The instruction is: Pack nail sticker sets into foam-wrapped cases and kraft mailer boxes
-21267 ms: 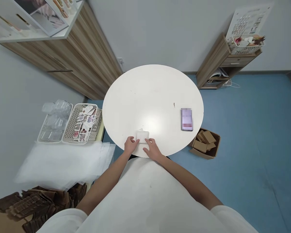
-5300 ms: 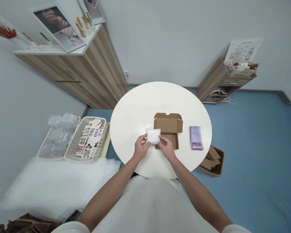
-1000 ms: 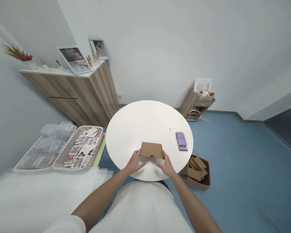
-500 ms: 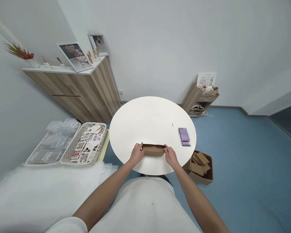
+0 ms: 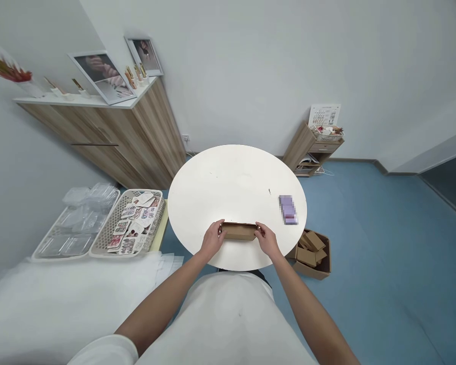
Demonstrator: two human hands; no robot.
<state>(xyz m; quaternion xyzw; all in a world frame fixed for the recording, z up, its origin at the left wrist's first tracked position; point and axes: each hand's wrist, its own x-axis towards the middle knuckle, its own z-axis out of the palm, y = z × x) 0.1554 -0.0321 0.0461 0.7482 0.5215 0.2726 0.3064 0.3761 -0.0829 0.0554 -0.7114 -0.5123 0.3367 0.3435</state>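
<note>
A long, narrow brown cardboard box (image 5: pixel 238 232) lies at the near side of the white round table (image 5: pixel 231 187). My left hand (image 5: pixel 213 239) grips its left end, the thumb on the near side and the fingers at the far edge. At the opposite end my right hand (image 5: pixel 266 240) holds it in the same way, its fingers bent around the corner. The box's inside looks dark along the far edge; whether anything lies in it I cannot tell. To the right on the table rests a purple object (image 5: pixel 288 209), blurred by pixels.
Right of the table, an open carton (image 5: pixel 314 271) on the floor holds several brown boxes. At left stand a white basket of printed cards (image 5: pixel 99 244) and a tray of clear plastic cases (image 5: pixel 66 246). A wooden cabinet (image 5: pixel 152 121) and small shelf (image 5: pixel 298 144) stand by the wall.
The view has shifted slightly. Both hands stay at the ends of the box, with the right fingers bent a little differently around its corner. The box itself looks nearly unmoved on the table.
</note>
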